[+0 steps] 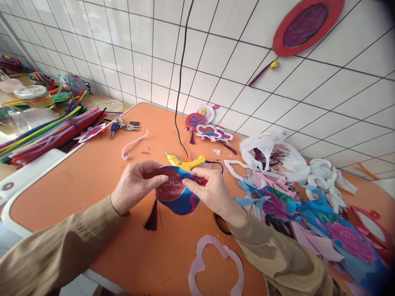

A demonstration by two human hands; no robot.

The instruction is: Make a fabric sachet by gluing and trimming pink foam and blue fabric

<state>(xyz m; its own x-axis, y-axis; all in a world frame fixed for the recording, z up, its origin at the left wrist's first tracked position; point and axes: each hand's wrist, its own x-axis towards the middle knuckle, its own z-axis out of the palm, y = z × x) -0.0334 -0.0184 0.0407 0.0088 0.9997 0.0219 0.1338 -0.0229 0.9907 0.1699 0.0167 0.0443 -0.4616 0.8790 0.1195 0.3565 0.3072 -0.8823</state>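
Between my two hands is a round blue fabric ornament [174, 201] with a reddish-brown patterned area, held above the table. My left hand [137, 185] pinches its left edge between thumb and fingers. At its upper right edge my right hand [212, 191] grips it the same way, with a bit of red showing by the fingers. A dark purple tassel [151, 217] hangs from the ornament's lower left. Just behind it lies a yellow glue gun [185, 163], its nozzle pointing left. Black scissor handles [221, 224] show partly under my right wrist.
On the orange table [77, 197] lie a pink paper cutout frame [199, 263], keys [119, 126], a lilac pipe cleaner [134, 144] and finished ornaments [196, 121]. Fabric scraps [342, 234] and a plastic bag [277, 158] crowd the right. A black cord [180, 78] hangs down. Pipe cleaners [61, 135] fill the left.
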